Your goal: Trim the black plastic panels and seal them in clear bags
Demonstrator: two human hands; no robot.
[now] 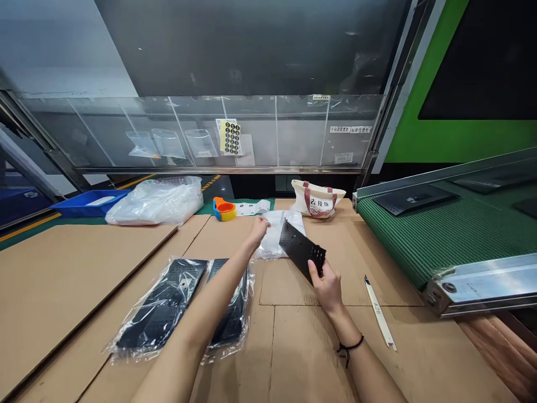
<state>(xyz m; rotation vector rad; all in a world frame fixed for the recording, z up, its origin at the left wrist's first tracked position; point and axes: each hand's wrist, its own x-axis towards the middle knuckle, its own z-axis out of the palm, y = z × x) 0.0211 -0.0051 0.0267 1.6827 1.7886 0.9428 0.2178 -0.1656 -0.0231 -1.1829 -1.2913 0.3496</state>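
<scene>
My right hand grips a thin black perforated panel by its lower right end, thumb on the face, the panel tilted above the cardboard. My left hand is closed in a pinch at the left edge of a stack of clear plastic bags, which lies partly behind the panel. Left of centre, black perforated panels in clear bags lie on the cardboard, partly covered by my left forearm. A white utility knife marked A28 rests to the right of my right hand.
On the right, a green conveyor belt carries black panels. At the back stand a cloth pouch, a tape roll holder, a bulky plastic bag and a blue tray. A clear pocketed rack hangs beyond.
</scene>
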